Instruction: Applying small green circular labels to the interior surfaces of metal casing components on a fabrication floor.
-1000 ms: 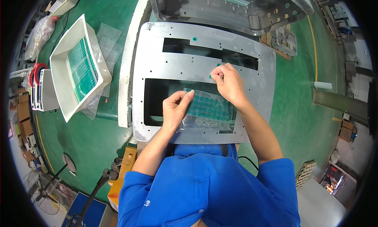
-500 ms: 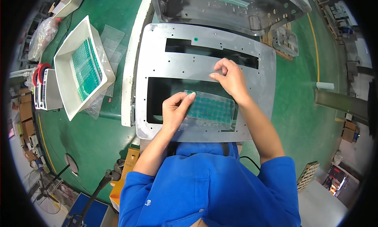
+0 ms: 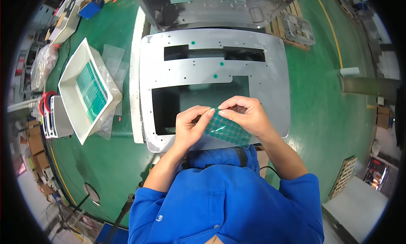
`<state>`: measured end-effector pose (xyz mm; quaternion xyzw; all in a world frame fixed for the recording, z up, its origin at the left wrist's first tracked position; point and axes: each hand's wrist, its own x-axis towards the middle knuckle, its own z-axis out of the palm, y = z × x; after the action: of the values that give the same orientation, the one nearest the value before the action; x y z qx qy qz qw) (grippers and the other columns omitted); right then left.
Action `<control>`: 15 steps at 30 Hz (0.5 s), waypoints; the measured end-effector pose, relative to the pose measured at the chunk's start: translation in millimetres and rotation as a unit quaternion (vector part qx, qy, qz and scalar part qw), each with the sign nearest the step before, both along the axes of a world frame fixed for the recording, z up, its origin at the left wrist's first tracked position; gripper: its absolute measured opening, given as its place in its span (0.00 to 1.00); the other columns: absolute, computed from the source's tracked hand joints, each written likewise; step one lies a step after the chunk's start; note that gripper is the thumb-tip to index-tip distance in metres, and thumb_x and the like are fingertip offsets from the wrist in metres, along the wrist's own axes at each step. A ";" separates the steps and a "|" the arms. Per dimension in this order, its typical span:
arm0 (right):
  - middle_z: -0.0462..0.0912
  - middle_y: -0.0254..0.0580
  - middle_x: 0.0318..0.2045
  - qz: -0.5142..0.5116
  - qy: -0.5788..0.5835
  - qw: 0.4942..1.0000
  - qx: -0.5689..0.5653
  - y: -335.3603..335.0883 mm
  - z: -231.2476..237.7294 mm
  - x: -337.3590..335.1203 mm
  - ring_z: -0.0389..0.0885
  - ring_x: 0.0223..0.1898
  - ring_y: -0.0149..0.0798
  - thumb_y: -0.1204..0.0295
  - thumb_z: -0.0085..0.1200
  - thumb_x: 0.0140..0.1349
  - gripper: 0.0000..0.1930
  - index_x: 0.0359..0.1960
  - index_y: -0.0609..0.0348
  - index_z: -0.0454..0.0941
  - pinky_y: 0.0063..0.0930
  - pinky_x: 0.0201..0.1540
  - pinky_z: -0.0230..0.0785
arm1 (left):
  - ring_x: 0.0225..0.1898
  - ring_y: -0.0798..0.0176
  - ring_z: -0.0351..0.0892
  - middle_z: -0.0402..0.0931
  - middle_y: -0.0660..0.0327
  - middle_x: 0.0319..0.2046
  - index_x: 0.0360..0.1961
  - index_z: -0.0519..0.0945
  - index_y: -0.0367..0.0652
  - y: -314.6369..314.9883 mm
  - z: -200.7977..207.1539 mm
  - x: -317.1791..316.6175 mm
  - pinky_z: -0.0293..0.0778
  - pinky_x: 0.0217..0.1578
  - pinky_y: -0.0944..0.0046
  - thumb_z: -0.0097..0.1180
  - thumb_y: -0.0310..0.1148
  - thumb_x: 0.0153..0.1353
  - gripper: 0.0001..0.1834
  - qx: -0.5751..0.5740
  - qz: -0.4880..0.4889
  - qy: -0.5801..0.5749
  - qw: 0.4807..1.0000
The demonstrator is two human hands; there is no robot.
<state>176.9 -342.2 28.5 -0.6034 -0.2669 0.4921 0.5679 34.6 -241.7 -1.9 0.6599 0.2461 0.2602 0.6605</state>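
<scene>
A clear sheet of green round stickers (image 3: 229,132) hangs tilted in front of me, over the near edge of a grey metal panel (image 3: 196,68). My left hand (image 3: 192,124) pinches the sheet's top corner between thumb and fingers. Close beside it, my right hand (image 3: 245,115) is closed, thumb and forefinger pinched at the same corner; whether a single sticker is between them is too small to tell. The panel has a long slot at the far side and a large cutout nearer me. Three green dots, one a far sticker (image 3: 193,43), sit over spots on the panel.
On the left stands a white bin (image 3: 114,91) holding more green sticker sheets (image 3: 91,91), with clear plastic sheets (image 3: 113,55) beside it. A large dark metal housing (image 3: 211,13) rises behind the panel. A wooden pallet (image 3: 277,30) lies at the far right.
My right hand has come back from above the panel to the sheet's corner beside my left hand. Two green dots now show on the panel where that hand was. The sheet has tilted.
</scene>
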 end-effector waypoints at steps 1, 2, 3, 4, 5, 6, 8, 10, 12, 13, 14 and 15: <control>0.79 0.35 0.25 -0.016 -0.005 1.000 0.000 -2.9 -0.3 -1.7 0.75 0.29 0.24 0.77 0.56 0.51 0.05 0.30 0.64 0.77 0.18 0.34 0.68 | 0.20 0.77 0.65 0.72 0.64 0.20 0.27 0.78 0.33 -0.6 -0.1 1.9 0.59 0.20 0.78 0.55 0.25 0.53 0.04 0.007 -0.011 0.001 1.000; 0.79 0.35 0.26 -0.032 -0.008 0.999 0.000 -5.9 -1.1 -3.5 0.75 0.29 0.24 0.77 0.56 0.50 0.05 0.29 0.64 0.77 0.18 0.34 0.68 | 0.20 0.77 0.65 0.72 0.64 0.20 0.27 0.78 0.33 -1.5 0.2 3.7 0.60 0.20 0.78 0.55 0.24 0.53 0.04 0.015 -0.023 0.004 1.000; 0.79 0.35 0.25 -0.051 -0.017 0.999 0.007 -9.0 -2.7 -4.8 0.75 0.29 0.24 0.77 0.56 0.50 0.05 0.29 0.63 0.77 0.18 0.34 0.68 | 0.20 0.77 0.66 0.73 0.64 0.19 0.27 0.78 0.33 -2.4 0.5 5.6 0.60 0.20 0.78 0.54 0.24 0.53 0.04 0.022 -0.034 0.006 0.999; 0.79 0.35 0.25 -0.069 -0.025 0.997 0.014 -12.0 -5.3 -6.0 0.75 0.29 0.24 0.77 0.56 0.50 0.05 0.29 0.63 0.77 0.18 0.34 0.68 | 0.20 0.77 0.66 0.73 0.64 0.20 0.27 0.78 0.33 -3.5 1.2 7.8 0.60 0.20 0.78 0.55 0.24 0.53 0.04 0.026 -0.040 0.011 0.999; 0.79 0.35 0.25 -0.087 -0.035 0.995 0.019 -15.3 -8.0 -7.4 0.76 0.28 0.24 0.78 0.56 0.50 0.04 0.29 0.62 0.77 0.18 0.33 0.68 | 0.20 0.77 0.66 0.73 0.64 0.20 0.27 0.78 0.33 -5.2 1.9 10.6 0.60 0.20 0.78 0.55 0.24 0.53 0.04 0.030 -0.047 0.014 0.998; 0.79 0.35 0.25 -0.114 -0.092 0.989 0.031 -17.1 -11.3 -11.9 0.76 0.28 0.25 0.78 0.56 0.49 0.04 0.28 0.62 0.77 0.19 0.33 0.68 | 0.21 0.77 0.66 0.73 0.64 0.20 0.28 0.78 0.33 -6.8 2.3 13.2 0.60 0.20 0.78 0.55 0.24 0.53 0.04 0.033 -0.053 0.018 0.998; 0.79 0.36 0.26 -0.165 -0.208 0.963 0.049 -18.5 -15.9 -21.4 0.76 0.28 0.27 0.78 0.55 0.48 0.04 0.27 0.60 0.76 0.21 0.33 0.67 | 0.20 0.77 0.66 0.74 0.64 0.19 0.27 0.78 0.33 -11.4 -3.3 16.3 0.61 0.20 0.77 0.55 0.25 0.53 0.05 0.018 -0.024 0.010 1.000; 0.78 0.37 0.29 -0.153 -0.364 0.917 0.059 -20.0 -12.7 -21.4 0.76 0.32 0.29 0.80 0.55 0.48 0.04 0.27 0.61 0.75 0.23 0.35 0.67 | 0.21 0.78 0.65 0.73 0.65 0.19 0.27 0.78 0.32 -15.1 -7.8 19.4 0.61 0.20 0.77 0.55 0.26 0.53 0.06 -0.004 -0.005 0.013 1.000; 0.76 0.37 0.32 -0.159 -0.401 0.900 0.069 -25.5 -13.0 -18.6 0.74 0.33 0.32 0.82 0.54 0.46 0.05 0.25 0.60 0.74 0.24 0.34 0.66 | 0.20 0.78 0.64 0.72 0.67 0.19 0.26 0.78 0.33 -15.1 -8.7 22.1 0.60 0.20 0.78 0.55 0.26 0.54 0.06 -0.049 0.007 0.034 0.998; 0.75 0.36 0.31 -0.181 -0.391 0.902 0.036 -32.6 -15.0 -9.9 0.73 0.31 0.31 0.81 0.54 0.46 0.05 0.26 0.60 0.74 0.23 0.33 0.65 | 0.20 0.79 0.64 0.72 0.68 0.19 0.26 0.78 0.33 -14.7 -9.4 23.2 0.60 0.20 0.78 0.55 0.26 0.54 0.06 -0.072 0.014 0.045 0.996; 0.74 0.35 0.30 -0.201 -0.381 0.903 0.004 -43.0 -16.4 6.2 0.72 0.29 0.30 0.81 0.54 0.47 0.04 0.26 0.60 0.74 0.22 0.32 0.64 | 0.20 0.79 0.62 0.70 0.70 0.19 0.25 0.78 0.34 -13.2 -10.4 22.6 0.58 0.20 0.79 0.55 0.27 0.54 0.06 -0.084 0.031 0.046 0.995; 0.73 0.35 0.30 -0.221 -0.368 0.903 -0.027 -54.3 -19.9 22.0 0.70 0.28 0.29 0.80 0.54 0.47 0.04 0.26 0.60 0.74 0.21 0.31 0.64 | 0.20 0.80 0.61 0.70 0.70 0.18 0.25 0.78 0.34 -10.7 -12.4 19.4 0.57 0.20 0.79 0.56 0.28 0.54 0.07 -0.092 0.033 0.048 0.994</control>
<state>198.9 -396.5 8.5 -0.8002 -0.3037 0.1039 0.5065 54.0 -252.4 -14.3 0.5997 0.3218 0.2265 0.6967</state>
